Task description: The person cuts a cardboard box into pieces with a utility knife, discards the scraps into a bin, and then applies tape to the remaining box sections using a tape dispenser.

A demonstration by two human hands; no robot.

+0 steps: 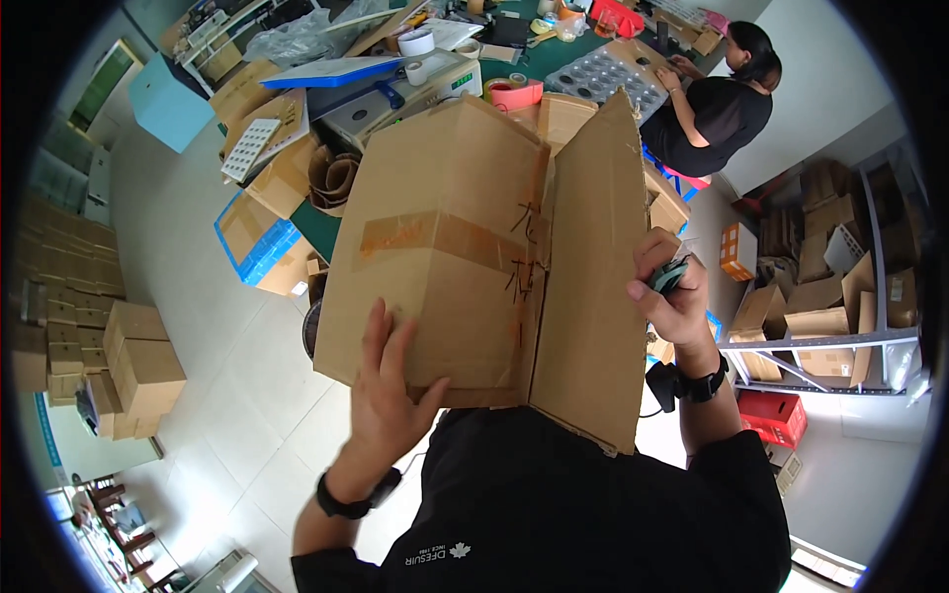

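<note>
Cardboard box point(445, 247) sits held up close under the camera, long axis running up-down, side flap swung out to its right; left hand point(388, 395) spread flat against box's lower face; right hand point(672, 292) at flap's outer edge, curled shut around a small dark tool point(670, 274).

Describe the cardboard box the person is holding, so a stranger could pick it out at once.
Find the person's own two hands, low centre. The left hand presses the cardboard box, raised close to the camera. Unlike the stacked boxes on the floor, it has brown tape and one flap swung open.
</note>
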